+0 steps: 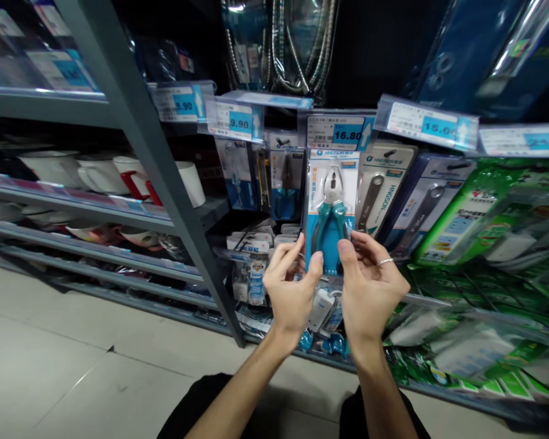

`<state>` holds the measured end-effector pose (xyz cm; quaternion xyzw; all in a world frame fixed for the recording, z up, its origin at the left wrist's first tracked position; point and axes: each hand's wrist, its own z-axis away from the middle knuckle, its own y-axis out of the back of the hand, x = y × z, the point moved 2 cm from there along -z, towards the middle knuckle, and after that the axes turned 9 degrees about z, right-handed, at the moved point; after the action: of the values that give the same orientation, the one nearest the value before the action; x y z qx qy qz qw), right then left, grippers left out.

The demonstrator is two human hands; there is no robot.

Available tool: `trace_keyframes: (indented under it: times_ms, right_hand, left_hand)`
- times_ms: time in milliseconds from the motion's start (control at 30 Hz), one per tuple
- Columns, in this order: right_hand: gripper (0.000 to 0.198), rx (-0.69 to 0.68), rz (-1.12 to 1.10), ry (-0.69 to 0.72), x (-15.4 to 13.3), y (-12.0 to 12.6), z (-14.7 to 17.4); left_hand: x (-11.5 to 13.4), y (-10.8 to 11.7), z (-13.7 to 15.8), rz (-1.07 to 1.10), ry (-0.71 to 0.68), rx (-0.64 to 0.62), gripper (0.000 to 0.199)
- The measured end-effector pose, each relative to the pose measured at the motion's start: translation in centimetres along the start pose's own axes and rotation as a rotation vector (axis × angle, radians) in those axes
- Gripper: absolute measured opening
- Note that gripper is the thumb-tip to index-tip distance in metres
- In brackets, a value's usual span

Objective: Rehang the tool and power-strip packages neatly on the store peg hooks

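A carded pack of pliers [331,210] with teal handles and a silver head is upright in front of me, just under a price tag [341,133] reading 16.80. My left hand [294,286] grips the lower left edge of the pack, thumb on its front. At the lower right edge, my right hand [368,277], with a ring on one finger, pinches the pack in the same way. The tag covers the top of the card, so I cannot tell whether it still hangs on its hook.
Carded pliers [286,183] hang to the left and packaged wrenches [375,198] to the right. Green packs [473,210] fill the far right. A grey shelf post [160,164] stands left, beside shelves of white mugs [103,174]. Coiled hoses [304,46] hang above.
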<state>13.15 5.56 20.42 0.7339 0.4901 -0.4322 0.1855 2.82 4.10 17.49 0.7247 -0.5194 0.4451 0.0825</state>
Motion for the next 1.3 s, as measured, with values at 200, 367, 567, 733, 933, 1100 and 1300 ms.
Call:
trace_keyframes:
  times_ms: [200, 367, 567, 733, 933, 1100, 1300]
  right_hand:
    - [0.031, 0.007, -0.012, 0.002, -1.2, 0.8, -0.3]
    - [0.031, -0.022, 0.021, -0.008, -0.9, 0.9, -0.6]
    - [0.031, -0.040, 0.011, 0.015, 0.2, 0.2, -0.5]
    - [0.028, -0.031, 0.003, 0.029, 0.0, 0.1, -0.2]
    - [0.032, -0.033, -0.024, 0.022, -0.5, -0.1, -0.4]
    - [0.035, -0.139, 0.021, 0.008, 0.7, -0.5, -0.3]
    - [0.034, -0.193, 0.374, 0.239, 3.5, -1.1, -0.5]
  left_hand:
    - [1.5, -0.4, 0.4, 0.095, 0.047, 0.022, 0.036]
    - [1.4, -0.6, 0.5, 0.181, 0.142, 0.032, 0.039]
    - [-0.2, -0.5, 0.2, 0.117, 0.137, 0.024, 0.040]
    - [0.0, -0.2, 0.1, 0.058, 0.058, 0.016, 0.038]
    - [1.3, -0.2, -0.4, 0.094, 0.041, 0.024, 0.038]
    - [0.1, 0.3, -1.4, 0.053, 0.096, -0.009, 0.040]
    - [-2.8, 1.2, -2.9, -0.121, 0.126, -0.111, 0.044]
